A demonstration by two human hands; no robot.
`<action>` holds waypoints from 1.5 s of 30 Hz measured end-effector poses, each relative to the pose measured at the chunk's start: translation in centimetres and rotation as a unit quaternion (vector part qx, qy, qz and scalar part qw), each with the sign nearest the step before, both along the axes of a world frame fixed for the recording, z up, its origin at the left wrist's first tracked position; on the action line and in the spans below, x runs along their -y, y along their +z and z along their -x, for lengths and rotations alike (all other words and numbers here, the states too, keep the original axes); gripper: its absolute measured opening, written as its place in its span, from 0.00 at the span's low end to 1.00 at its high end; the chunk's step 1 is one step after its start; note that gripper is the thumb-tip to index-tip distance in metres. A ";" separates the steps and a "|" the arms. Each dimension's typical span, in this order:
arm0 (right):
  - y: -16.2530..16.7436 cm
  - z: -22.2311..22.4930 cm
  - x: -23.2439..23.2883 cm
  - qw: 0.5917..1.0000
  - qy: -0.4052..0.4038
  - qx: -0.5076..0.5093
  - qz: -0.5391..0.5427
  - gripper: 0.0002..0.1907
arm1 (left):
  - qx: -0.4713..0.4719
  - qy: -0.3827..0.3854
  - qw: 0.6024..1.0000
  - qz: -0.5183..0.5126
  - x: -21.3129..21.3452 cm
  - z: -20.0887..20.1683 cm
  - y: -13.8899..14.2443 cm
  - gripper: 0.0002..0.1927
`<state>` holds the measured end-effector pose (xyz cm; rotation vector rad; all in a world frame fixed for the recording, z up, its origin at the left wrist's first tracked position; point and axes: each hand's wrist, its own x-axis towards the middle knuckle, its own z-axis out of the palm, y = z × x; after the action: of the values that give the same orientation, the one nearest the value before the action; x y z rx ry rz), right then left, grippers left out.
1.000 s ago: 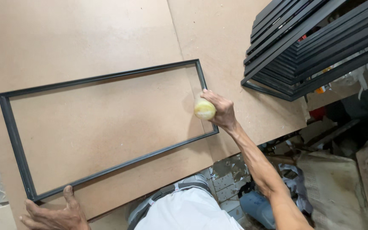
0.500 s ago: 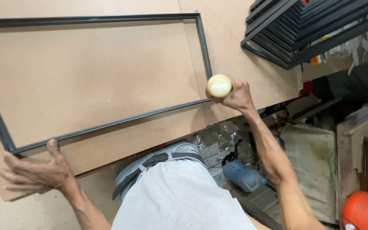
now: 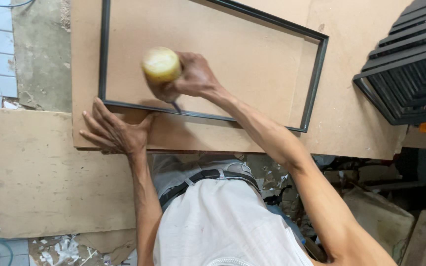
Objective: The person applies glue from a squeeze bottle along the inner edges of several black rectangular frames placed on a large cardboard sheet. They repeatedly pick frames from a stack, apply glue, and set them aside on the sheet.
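Fingers point(image 3: 195, 74) gripping yellow-handled tool point(image 3: 161, 65), tip on black frame point(image 3: 173, 109)

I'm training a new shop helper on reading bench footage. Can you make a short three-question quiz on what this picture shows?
1. True or false: the left hand lies flat on the brown board, beside the near corner of the black frame.
2. What does the right hand grip?
A. a tool with a round yellow handle
B. a paintbrush
C. a tape measure
3. What is stacked at the right edge of the picture?

Key
1. True.
2. A; its dark tip meets the frame's near rail.
3. More black frames, piled together.
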<state>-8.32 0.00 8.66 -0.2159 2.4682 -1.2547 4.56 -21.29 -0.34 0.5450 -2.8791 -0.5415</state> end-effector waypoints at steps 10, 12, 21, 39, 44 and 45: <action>-2.8 2.6 9.7 0.961 -0.070 0.026 0.268 0.34 | -0.040 -0.002 0.999 -0.001 0.3 -0.2 -0.9 0.79; -3.1 0.1 6.5 0.954 -0.109 0.059 0.275 0.29 | -0.040 0.000 0.999 0.006 0.2 -0.1 -1.3 0.78; -3.4 -12.7 -17.4 0.870 -0.349 0.073 0.341 0.22 | -0.120 -0.109 0.986 0.038 -2.3 -1.1 -0.4 0.74; -6.5 -44.3 -43.7 0.293 -0.627 -0.262 0.672 0.12 | -0.306 -0.588 0.749 -0.006 -44.5 12.3 3.6 0.28; -10.6 -50.9 -43.7 0.103 -0.631 -0.288 0.713 0.26 | -0.412 -0.691 0.586 0.094 -62.5 13.9 10.0 0.28; -11.2 -52.2 -43.9 0.082 -0.644 -0.297 0.700 0.27 | -0.464 -0.679 0.551 0.143 -66.1 13.9 11.8 0.31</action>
<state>43.86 43.86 -2.49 -0.6944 0.3187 1.7320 -9.30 44.76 11.45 -1.6457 -1.6291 -0.2561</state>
